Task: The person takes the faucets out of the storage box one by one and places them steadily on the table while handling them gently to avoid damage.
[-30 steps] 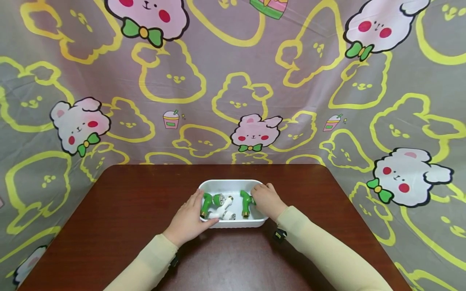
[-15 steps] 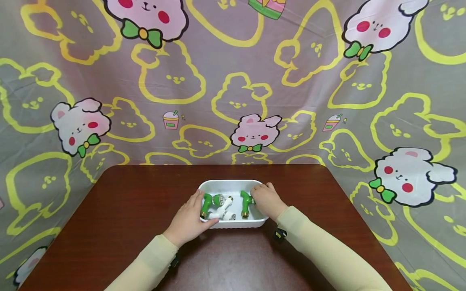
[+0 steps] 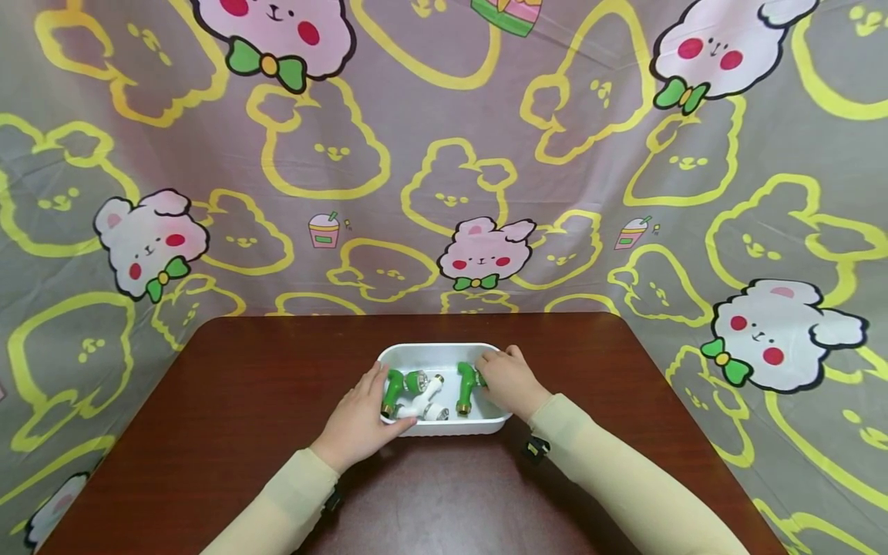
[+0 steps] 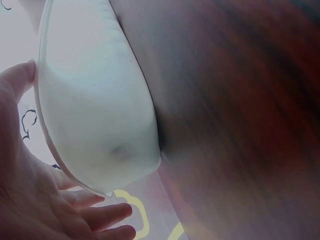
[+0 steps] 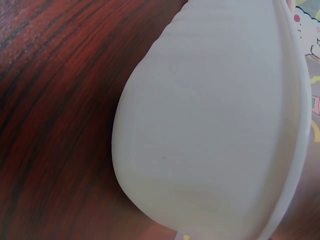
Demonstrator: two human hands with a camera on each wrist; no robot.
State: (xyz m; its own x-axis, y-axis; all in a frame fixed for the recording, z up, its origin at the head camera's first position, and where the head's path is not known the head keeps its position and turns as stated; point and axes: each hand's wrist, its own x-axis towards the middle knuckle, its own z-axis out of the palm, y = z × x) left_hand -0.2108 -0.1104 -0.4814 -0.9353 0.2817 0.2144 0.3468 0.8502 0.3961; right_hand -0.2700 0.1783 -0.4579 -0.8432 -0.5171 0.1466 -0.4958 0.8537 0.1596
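A white tray sits on the table between my hands in the head view. On its left side rests my left hand, thumb along the front rim; the left wrist view shows its fingers straight and spread below the rim. My right hand reaches over the right rim, fingers curled, and holds the right end of a green tap with a brass threaded end. The grip itself is partly hidden. Another green tap and a white tap lie in the tray's left half.
The dark reddish-brown wooden table extends around the tray. A grey-pink curtain with cartoon prints hangs behind and along both sides. Each wrist carries a small black device. In the right wrist view the tray wall hides the fingers.
The green tap in my right hand has shifted slightly left inside the tray, with the fingertips following. My left hand and the other taps stay where they were.
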